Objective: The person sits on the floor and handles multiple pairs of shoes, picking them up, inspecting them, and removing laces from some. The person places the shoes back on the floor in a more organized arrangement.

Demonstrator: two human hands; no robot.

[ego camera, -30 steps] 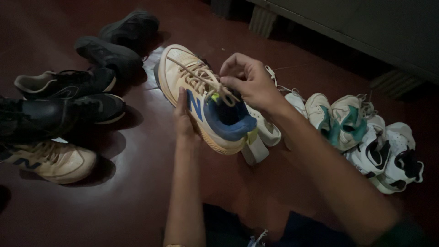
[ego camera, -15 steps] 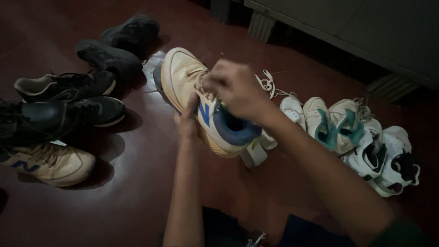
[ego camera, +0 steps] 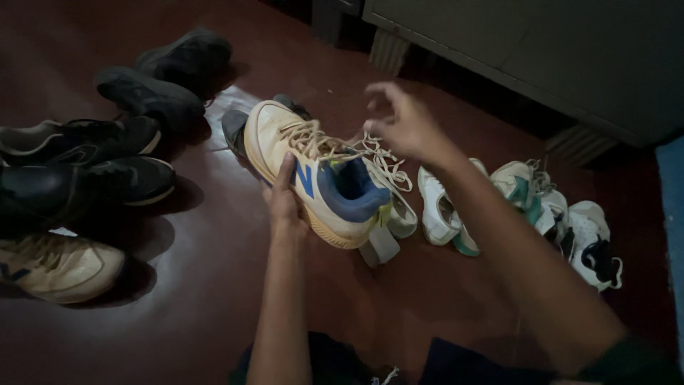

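The left hand (ego camera: 283,202) grips the side of a cream and blue sneaker (ego camera: 320,178), held tilted above the middle of the dark red floor (ego camera: 199,285). The right hand (ego camera: 402,121) pinches the lace (ego camera: 370,146) and draws it up and away from the shoe. This looks like work on the lacing; a further pull needs the shoe held firm. No packages or signs show.

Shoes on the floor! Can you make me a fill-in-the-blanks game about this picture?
1. The left hand steadies a cream sneaker with a ____ collar.
2. The right hand pinches the sneaker's ____.
3. The dark shoes lie on the person's ____ side.
4. The white-and-teal shoes sit on a dark ____ floor.

Missing words: blue; lace; left; red
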